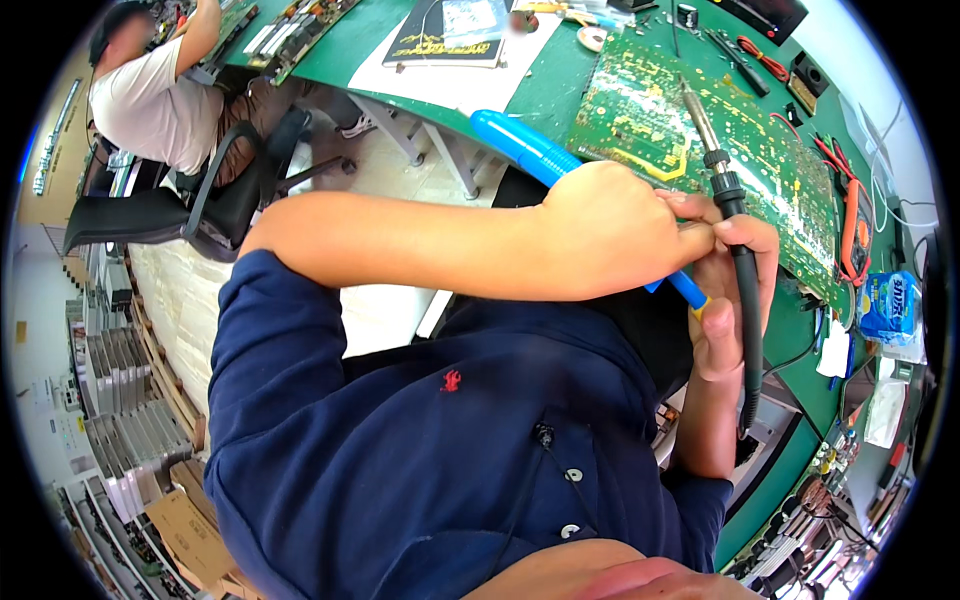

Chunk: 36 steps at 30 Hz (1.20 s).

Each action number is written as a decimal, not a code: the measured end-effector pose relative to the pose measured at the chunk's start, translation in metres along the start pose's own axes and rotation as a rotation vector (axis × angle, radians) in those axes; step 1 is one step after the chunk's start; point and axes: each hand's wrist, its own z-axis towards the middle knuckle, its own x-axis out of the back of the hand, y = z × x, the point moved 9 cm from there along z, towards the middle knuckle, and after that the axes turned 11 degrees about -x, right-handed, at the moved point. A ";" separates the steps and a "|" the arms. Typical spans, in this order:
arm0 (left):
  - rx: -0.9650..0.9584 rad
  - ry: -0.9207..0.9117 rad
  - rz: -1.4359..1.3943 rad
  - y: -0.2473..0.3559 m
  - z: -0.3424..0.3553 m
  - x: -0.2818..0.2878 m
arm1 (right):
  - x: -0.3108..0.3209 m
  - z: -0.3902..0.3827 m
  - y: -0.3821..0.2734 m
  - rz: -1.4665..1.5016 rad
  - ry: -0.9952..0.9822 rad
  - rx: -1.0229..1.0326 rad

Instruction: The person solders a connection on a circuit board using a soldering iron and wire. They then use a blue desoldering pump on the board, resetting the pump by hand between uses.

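My left hand [612, 232] is a closed fist around a blue solder sucker [525, 143], whose thick barrel sticks out to the upper left. The thin plunger end of the sucker, with a yellow ring, comes out below the fist, by my right thumb. My right hand [738, 265] is closed on the black handle of a soldering iron [733, 200]. Its metal shaft points away from me, over a large green circuit board [640, 115]. The fingers of both hands meet at the sucker, and my left fist hides the middle of it.
Right of the board lie a multimeter [855, 235] with red leads and a blue packet [888, 308]. A black booklet [445, 35] lies on white paper at the back. To the far left, another person [160, 100] sits on a black chair [150, 220] at the green bench [400, 85].
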 end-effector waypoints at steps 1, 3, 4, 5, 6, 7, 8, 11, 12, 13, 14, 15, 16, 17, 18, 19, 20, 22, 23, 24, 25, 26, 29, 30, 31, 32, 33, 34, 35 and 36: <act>-0.001 -0.001 -0.006 0.001 -0.001 -0.003 | -0.001 0.001 0.001 -0.014 -0.007 0.003; 0.020 0.048 -0.017 -0.001 -0.002 -0.005 | -0.002 0.001 -0.002 -0.046 -0.015 0.013; 0.020 0.077 -0.025 -0.003 -0.002 -0.005 | -0.002 0.001 -0.001 -0.042 0.016 0.004; 0.020 0.105 -0.033 -0.003 -0.003 -0.005 | -0.002 0.001 -0.002 -0.012 0.014 0.014; 0.037 0.113 -0.026 -0.003 -0.005 -0.006 | -0.003 0.002 -0.002 0.020 0.010 0.023; 0.040 0.096 -0.044 -0.003 -0.005 -0.008 | -0.003 0.003 -0.002 0.052 0.006 0.032; 0.042 0.079 -0.062 -0.005 -0.004 -0.007 | -0.003 0.004 -0.002 0.023 0.018 0.022; 0.054 0.036 -0.097 -0.008 -0.002 -0.011 | -0.002 0.005 -0.002 -0.014 0.036 0.008; 0.051 0.047 -0.092 -0.009 -0.003 -0.013 | -0.002 0.005 0.001 -0.008 0.027 -0.010; 0.048 0.058 -0.086 -0.010 -0.005 -0.015 | -0.002 0.004 0.004 -0.003 0.016 -0.027; 0.010 -0.008 -0.125 -0.006 -0.008 -0.024 | -0.004 0.002 0.007 0.002 0.004 -0.044; -0.020 -0.036 -0.135 -0.002 -0.016 -0.023 | -0.010 -0.004 0.015 -0.006 0.037 -0.072; -0.016 -0.027 -0.155 -0.002 -0.018 -0.022 | -0.009 -0.004 0.015 -0.021 0.029 -0.096; -0.010 -0.019 -0.174 -0.002 -0.021 -0.021 | -0.007 -0.002 0.012 -0.035 0.021 -0.120; 0.020 -0.044 -0.173 -0.002 -0.022 -0.017 | -0.008 -0.001 0.005 -0.026 0.027 -0.108; 0.023 0.026 -0.171 0.001 -0.026 -0.012 | -0.009 -0.002 -0.001 -0.130 0.009 -0.095; 0.149 -0.026 -0.217 -0.016 -0.036 -0.015 | 0.005 -0.005 -0.011 -0.139 -0.016 -0.066; 0.252 -0.013 -0.277 -0.029 -0.049 -0.011 | 0.019 -0.006 -0.030 -0.203 0.049 -0.022; 0.250 -0.037 -0.306 -0.023 -0.048 -0.012 | 0.021 -0.005 -0.036 -0.250 0.119 -0.006; 0.247 -0.052 -0.370 -0.016 -0.051 -0.017 | 0.020 -0.003 -0.033 -0.286 0.031 -0.021; 0.238 -0.058 -0.438 -0.012 -0.052 -0.022 | 0.024 -0.004 -0.034 -0.307 0.000 -0.019; 0.210 0.021 -0.517 -0.010 -0.055 -0.021 | 0.029 -0.007 -0.037 -0.289 -0.054 0.018; 0.151 0.156 -0.804 -0.014 -0.074 -0.031 | 0.045 -0.015 -0.049 -0.307 -0.008 0.052; 0.140 0.192 -0.781 -0.018 -0.082 -0.029 | 0.044 -0.016 -0.049 -0.346 0.011 0.047; 0.123 0.227 -0.756 -0.022 -0.088 -0.027 | 0.039 -0.014 -0.045 -0.387 0.034 0.047; 0.153 0.217 -0.757 -0.025 -0.090 -0.031 | 0.029 -0.011 -0.042 -0.389 0.028 0.017; 0.222 0.122 -0.733 -0.026 -0.093 -0.040 | 0.028 -0.012 -0.034 -0.372 0.086 -0.104; 0.289 0.025 -0.706 -0.026 -0.096 -0.047 | 0.019 -0.013 -0.023 -0.272 -0.003 -0.133; 0.355 -0.074 -0.677 -0.027 -0.100 -0.056 | 0.010 -0.014 -0.014 -0.169 -0.091 -0.162; 0.369 -0.104 -0.688 -0.026 -0.104 -0.063 | -0.001 -0.013 -0.012 -0.181 -0.094 -0.251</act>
